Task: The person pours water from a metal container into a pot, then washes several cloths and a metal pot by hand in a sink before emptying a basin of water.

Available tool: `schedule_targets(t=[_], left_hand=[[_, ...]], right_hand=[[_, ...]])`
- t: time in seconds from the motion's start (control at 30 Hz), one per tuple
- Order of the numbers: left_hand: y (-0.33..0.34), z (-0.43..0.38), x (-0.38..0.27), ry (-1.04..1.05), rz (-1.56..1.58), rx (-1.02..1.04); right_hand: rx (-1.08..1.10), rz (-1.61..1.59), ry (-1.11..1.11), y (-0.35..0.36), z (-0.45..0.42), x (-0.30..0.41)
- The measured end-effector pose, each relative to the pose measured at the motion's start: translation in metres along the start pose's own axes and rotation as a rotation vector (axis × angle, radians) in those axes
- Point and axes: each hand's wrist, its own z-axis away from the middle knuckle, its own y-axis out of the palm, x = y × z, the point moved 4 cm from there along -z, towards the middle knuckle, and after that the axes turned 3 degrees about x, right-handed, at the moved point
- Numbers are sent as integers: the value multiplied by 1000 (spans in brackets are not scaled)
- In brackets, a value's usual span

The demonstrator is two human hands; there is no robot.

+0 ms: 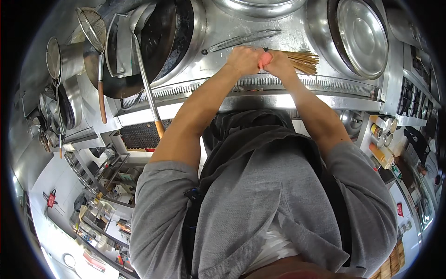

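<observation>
Both my left hand (245,60) and my right hand (278,63) are closed around a bunched pink cloth (265,60), held side by side over the steel cooktop. Only a small part of the cloth shows between my fists. Brown bristles of a bamboo wok brush (304,62) stick out to the right from behind my right hand. I cannot tell whether that hand touches the brush. Just beyond my left hand, a pair of metal tongs (245,39) lies on the wet steel surface (223,21).
At the left a dark wok (163,45) holds a long-handled ladle (144,66). A mesh strainer (94,29) hangs across its rim. On the right sits a round metal lid (362,38). A slotted drain channel (258,82) runs along the cooktop's front.
</observation>
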Motion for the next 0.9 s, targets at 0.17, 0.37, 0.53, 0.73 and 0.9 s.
schedule_targets(t=[0.17, 0.37, 0.53, 0.73, 0.9], left_hand=[[-7, -4, -3, 192, -40, -132], [-8, -12, -24, 125, 38, -212], [-6, 2, -15, 122, 127, -41], [-22, 20, 0, 110, 338, -195], [-70, 5, -24, -248, 476, -188]], right_hand=[[108, -424, 244, 12, 14, -11], [-300, -181, -44, -3, 22, -29], [-386, -170, -365, -104, 69, 11], [-451, -532, -920, -279, 159, 109], [-187, -1280, -1132, -300, 196, 98]])
